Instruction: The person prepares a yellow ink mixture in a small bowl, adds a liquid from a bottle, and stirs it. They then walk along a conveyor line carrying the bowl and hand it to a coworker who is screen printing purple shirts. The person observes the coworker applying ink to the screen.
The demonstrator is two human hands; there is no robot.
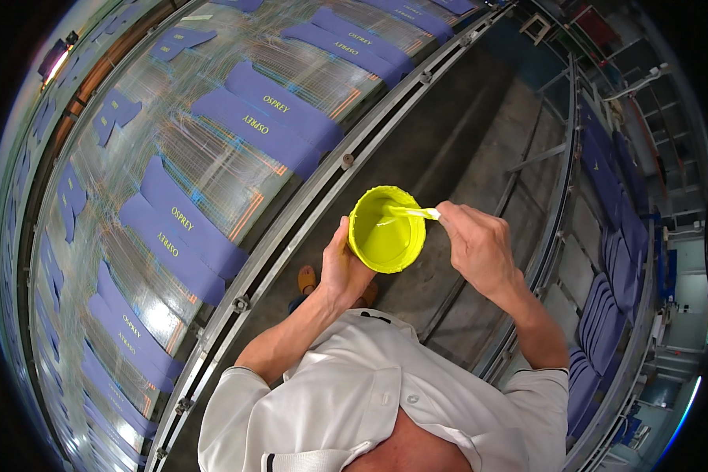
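White shirt (370, 370) cloth lies nearest the camera, and beyond it, near the middle of the view, both hands meet at a bright yellow-green tub (360, 228). The tub is held up above the floor (448, 149), apart from the long counter (220, 169) on the left, its open mouth facing the camera. Its left hand-side wall is in the grip of the left hand (343, 271), thumb up by the rim, the other fingers largely hidden behind the tub. The right hand (480, 245) has its grip clamped on the outer end of a pale stick (409, 212), which reaches across the rim into the tub and is coated in the same yellow-green. Paint (389, 236) lies in the bottom, smooth and shiny, probably thick and sticky. The tub looks to be light, fairly stiff plastic, with most of its weight likely in the paint; its smeared rim may be slippery, so the lower outer wall seems the surer hold, kept level against spilling. The stick is thin and probably light, best taken by its cleaner end, since the coated part could slide and stain the fingers. Purple pieces (182, 228) lie in rows along the counter, and more purple sheets (602, 322) hang or rest on the right.
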